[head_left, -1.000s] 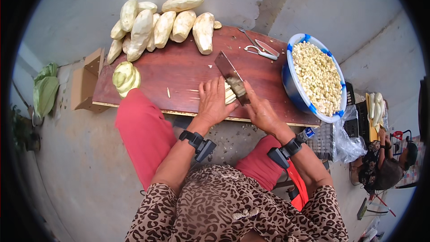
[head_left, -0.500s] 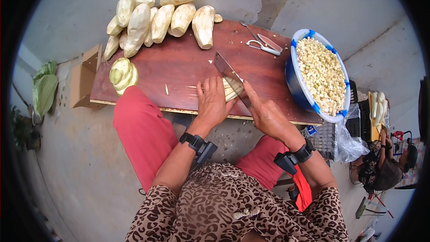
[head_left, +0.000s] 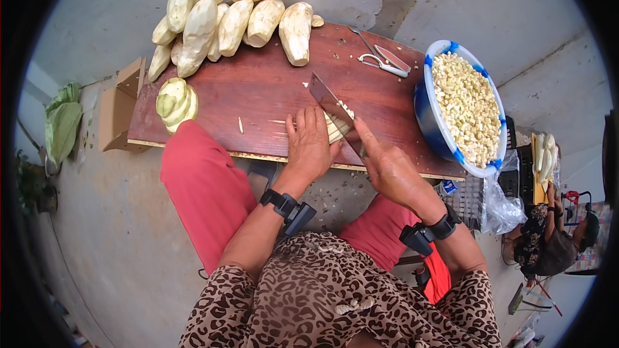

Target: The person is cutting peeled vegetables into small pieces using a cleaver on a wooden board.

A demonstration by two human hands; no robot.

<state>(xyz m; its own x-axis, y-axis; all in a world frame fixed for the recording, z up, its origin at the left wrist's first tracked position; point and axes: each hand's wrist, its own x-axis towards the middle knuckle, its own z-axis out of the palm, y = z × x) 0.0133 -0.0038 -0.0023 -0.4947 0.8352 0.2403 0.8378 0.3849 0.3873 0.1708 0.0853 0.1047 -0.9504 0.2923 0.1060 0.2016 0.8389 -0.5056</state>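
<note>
On the red-brown board (head_left: 238, 96), my left hand (head_left: 309, 145) presses down on pale cut vegetable strips (head_left: 334, 127), fingers together over them. My right hand (head_left: 393, 171) grips a wide cleaver (head_left: 331, 104), its blade slanted across the right end of the strips, with small bits clinging to the steel. Peeled pale tubers (head_left: 232, 28) are piled along the back. Round green-white slices (head_left: 176, 106) lie stacked at the left. A white peeler (head_left: 380, 66) and another tool are at the back right, beside a blue-rimmed basin (head_left: 469, 109) of small diced pieces.
A cardboard box (head_left: 117, 116) and a green sack (head_left: 61, 129) are at the left. Black crates and clear plastic (head_left: 500, 200) sit at the right. Farther right another person (head_left: 561, 245) sits, hands at a yellow board with long pale vegetables (head_left: 545, 154).
My right hand has moved slightly right with the cleaver, and more cut bits show on the blade. The board and things on it appear slightly higher in the picture.
</note>
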